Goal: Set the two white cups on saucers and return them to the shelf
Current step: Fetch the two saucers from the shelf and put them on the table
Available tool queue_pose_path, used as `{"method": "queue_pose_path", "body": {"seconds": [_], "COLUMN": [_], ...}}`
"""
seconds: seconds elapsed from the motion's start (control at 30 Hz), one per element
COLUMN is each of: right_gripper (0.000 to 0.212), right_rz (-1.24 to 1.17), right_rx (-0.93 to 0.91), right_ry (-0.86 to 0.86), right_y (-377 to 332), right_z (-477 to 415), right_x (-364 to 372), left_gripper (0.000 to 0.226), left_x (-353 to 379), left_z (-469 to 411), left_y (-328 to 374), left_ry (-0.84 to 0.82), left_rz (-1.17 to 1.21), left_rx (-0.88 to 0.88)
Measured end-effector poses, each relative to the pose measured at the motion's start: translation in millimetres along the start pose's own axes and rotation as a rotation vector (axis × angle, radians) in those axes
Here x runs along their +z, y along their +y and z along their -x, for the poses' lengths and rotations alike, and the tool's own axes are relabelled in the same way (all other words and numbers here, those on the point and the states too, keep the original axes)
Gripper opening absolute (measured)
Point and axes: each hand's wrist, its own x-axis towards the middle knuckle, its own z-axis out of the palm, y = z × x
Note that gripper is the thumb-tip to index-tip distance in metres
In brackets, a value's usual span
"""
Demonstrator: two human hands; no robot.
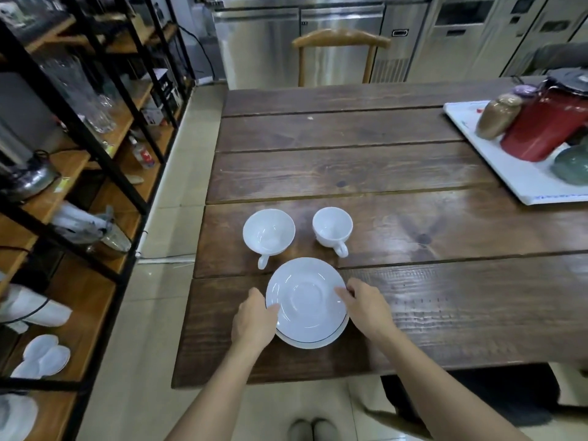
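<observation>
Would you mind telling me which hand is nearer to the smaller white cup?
Right. The right hand grips the stacked saucers' right edge, just below the smaller cup; the left hand, on their left edge, sits farther off, below the wider cup.

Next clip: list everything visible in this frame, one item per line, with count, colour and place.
Handled ceramic cups: 2, white, side by side on the table, empty, upright.
Stacked saucers: at least 2, white, near table edge, in front of the cups.
Plank table: 1, dark brown wood, centre.
Rectangular tray: 1, white, table's right, carrying a red canister, a tan jar and a green pot.
Wooden chair: 1, light brown, behind table.
Shelf unit: 1, black frame, wooden boards, left.
Steel cabinets: several, silver, back wall.
Left hand: saucers' left rim.
Right hand: saucers' right rim.
</observation>
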Motion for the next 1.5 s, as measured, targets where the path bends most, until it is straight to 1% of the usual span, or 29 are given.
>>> {"method": "queue_pose_path", "body": {"seconds": [0.07,0.13,0.2,0.33,0.53,0.67,0.87,1.0,1.23,1.37,1.5], "right_gripper": [0.037,0.035,0.031,0.032,0.031,0.028,0.035,0.034,0.031,0.034,0.034], "right_rz": [-0.161,-0.345,-0.455,-0.553,-0.552,-0.452,-0.298,-0.198,-0.042,0.038,0.031], "right_rx": [-0.025,-0.028,-0.014,0.043,0.144,0.224,0.265,0.261,0.194,0.145,0.137], "right_ry": [0.055,0.139,0.224,0.368,0.465,0.397,0.348,0.265,0.185,0.151,0.065], "right_y": [5,9,10,16,50,76,109,123,135,139,144], "right_z": [5,11,17,22,19,7,-12,-25,-36,-38,-45], "right_x": [1,-1,-6,-24,-55,-75,-90,-93,-91,-95,-99], "left_gripper": [0.017,0.017,0.017,0.017,0.017,0.015,0.012,0.014,0.022,0.018,0.017], "left_x": [-3,-5,-5,1,30,55,85,96,107,110,105], "left_z": [3,10,18,27,27,24,18,15,10,9,8], "left_y": [1,5,13,35,74,100,122,127,125,126,127], "left_ry": [0.010,0.020,0.020,-0.008,-0.139,-0.202,-0.239,-0.213,-0.166,-0.152,-0.210], "left_rz": [0.065,0.110,0.139,0.159,0.182,0.198,0.188,0.153,0.119,0.100,0.101], "left_rx": [0.040,0.090,0.148,0.260,0.340,0.277,0.212,0.195,0.142,0.126,0.077]}}
